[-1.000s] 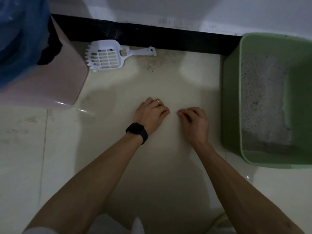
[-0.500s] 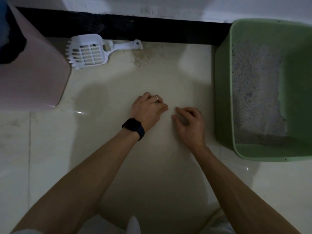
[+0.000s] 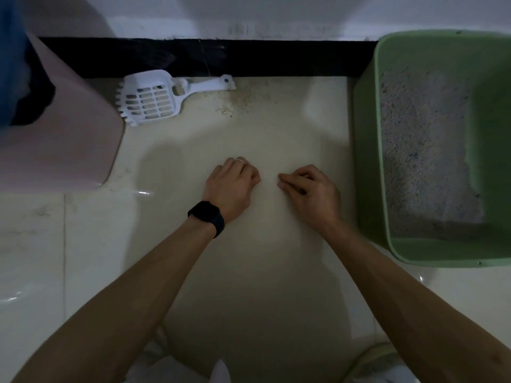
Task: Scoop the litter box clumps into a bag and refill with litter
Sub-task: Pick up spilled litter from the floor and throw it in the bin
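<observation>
A green litter box (image 3: 367,161) stands on the floor at the right, with grey litter (image 3: 423,150) covering its left part. By the wall at the upper left lies a white slotted scoop (image 3: 150,99), its handle pointing right. My left hand (image 3: 232,183), with a dark watch on the wrist, rests on the pale floor at the centre with its fingers curled under. My right hand (image 3: 312,189) rests just beside it, fingers also curled and tips pointing left. Neither hand holds anything that I can see. Both are well apart from the scoop and the box.
A pink bin (image 3: 60,145) lined with a blue bag (image 3: 11,64) stands at the far left. A black baseboard (image 3: 276,58) runs along the wall. A few spilled grains (image 3: 237,103) lie near the scoop handle. White cloth shows at the bottom edge.
The view has shifted a little; the hands stay side by side on the floor. My right fingers have curled in slightly tighter.
</observation>
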`<state>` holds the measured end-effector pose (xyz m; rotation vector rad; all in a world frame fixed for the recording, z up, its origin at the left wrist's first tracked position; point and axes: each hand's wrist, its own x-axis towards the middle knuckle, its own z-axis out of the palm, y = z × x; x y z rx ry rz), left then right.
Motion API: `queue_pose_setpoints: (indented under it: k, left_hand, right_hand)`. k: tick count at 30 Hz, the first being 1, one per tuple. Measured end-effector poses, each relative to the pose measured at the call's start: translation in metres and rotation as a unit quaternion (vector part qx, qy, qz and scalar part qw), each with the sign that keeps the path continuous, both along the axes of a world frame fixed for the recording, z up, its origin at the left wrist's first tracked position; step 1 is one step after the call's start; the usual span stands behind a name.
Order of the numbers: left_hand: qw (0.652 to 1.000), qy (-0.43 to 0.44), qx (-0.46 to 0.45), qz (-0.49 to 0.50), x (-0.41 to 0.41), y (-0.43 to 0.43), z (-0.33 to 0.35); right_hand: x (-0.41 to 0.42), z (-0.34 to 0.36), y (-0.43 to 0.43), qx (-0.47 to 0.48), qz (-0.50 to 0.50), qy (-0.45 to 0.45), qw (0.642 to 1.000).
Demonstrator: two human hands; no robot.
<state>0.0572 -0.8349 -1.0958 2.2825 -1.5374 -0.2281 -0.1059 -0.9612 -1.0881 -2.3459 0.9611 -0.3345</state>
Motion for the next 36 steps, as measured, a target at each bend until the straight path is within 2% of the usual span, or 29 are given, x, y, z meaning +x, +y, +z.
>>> queue_pose_setpoints:
  k: [6, 13, 14, 17, 20, 25, 29, 32, 34, 36]
  left_hand:
    - [0.997, 0.04, 0.033, 0.063, 0.021, 0.036, 0.008]
    - [0.99, 0.094, 0.026, 0.102, 0.02, 0.043, 0.034]
    - [0.989, 0.104, 0.021, 0.107, 0.02, 0.042, 0.042]
    - [0.987, 0.109, -0.011, 0.121, 0.029, 0.041, 0.074]
    - [0.983, 0.115, -0.038, 0.134, 0.044, 0.044, 0.117]
    - [0.967, 0.088, -0.193, 0.14, 0.074, 0.068, 0.214]
    - [0.948, 0.01, -0.26, 0.185, 0.12, 0.099, 0.284]
    - [0.948, -0.046, -0.191, 0.249, 0.175, 0.131, 0.309]
    - [0.955, -0.081, -0.076, 0.276, 0.21, 0.152, 0.313]
    - [0.953, -0.087, 0.052, 0.287, 0.23, 0.166, 0.313]
  right_hand:
    - [0.009, -0.009, -0.003, -0.09, 0.052, -0.018, 0.994]
    - [0.015, -0.006, 0.0, -0.211, 0.129, 0.1, 0.964]
    - [0.017, -0.006, 0.0, -0.203, 0.124, 0.124, 0.963]
    - [0.025, 0.009, -0.006, -0.059, 0.011, 0.159, 0.985]
    - [0.047, 0.049, -0.015, 0.088, -0.068, 0.062, 0.992]
    - [0.125, 0.164, 0.003, 0.106, 0.002, -0.077, 0.991]
    - [0.202, 0.248, 0.052, 0.083, 0.112, -0.175, 0.975]
    - [0.253, 0.291, 0.092, 0.042, 0.211, -0.193, 0.957]
    - [0.283, 0.302, 0.11, -0.002, 0.281, -0.141, 0.949]
    - [0.304, 0.3, 0.12, -0.09, 0.341, -0.069, 0.933]
